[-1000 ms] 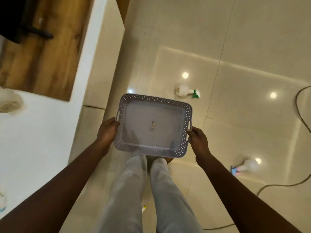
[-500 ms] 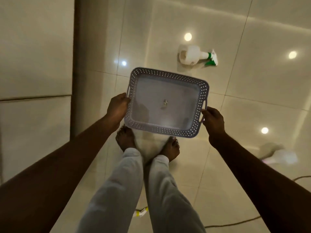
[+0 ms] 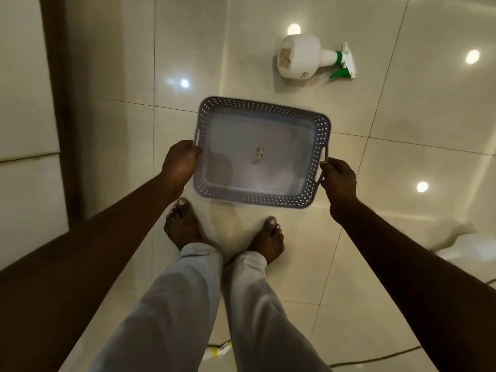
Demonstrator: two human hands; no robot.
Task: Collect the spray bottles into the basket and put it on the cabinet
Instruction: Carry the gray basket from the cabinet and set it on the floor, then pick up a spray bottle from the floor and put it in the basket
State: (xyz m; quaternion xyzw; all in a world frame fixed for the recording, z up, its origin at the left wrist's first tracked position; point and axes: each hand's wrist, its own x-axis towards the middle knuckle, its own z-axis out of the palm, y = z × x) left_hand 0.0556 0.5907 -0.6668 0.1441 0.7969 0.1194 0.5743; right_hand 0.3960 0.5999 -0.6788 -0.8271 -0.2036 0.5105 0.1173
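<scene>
I hold a grey perforated basket [image 3: 319, 146] above the floor, in front of my bare feet. My left hand [image 3: 179, 163] grips its left handle and my right hand [image 3: 338, 181] grips its right handle. Nothing but a small sticker lies inside the basket. A white spray bottle with a green trigger [image 3: 303, 58] lies on its side on the tiles beyond the basket. A second white spray bottle [image 3: 475, 247] lies blurred at the right, partly behind my right arm. A third one with a yellow band [image 3: 217, 353] peeks out between my legs.
The floor is glossy cream tile [image 3: 402, 108] with lamp reflections. The cabinet's pale side panel [image 3: 24, 103] with a dark edge runs along the left. A thin cable [image 3: 375, 359] trails over the floor at the lower right.
The view has tilted down and closed in on the floor: the cabinet top has left the view, and the green-trigger bottle looks larger and nearer. Both hands keep hold of the basket.
</scene>
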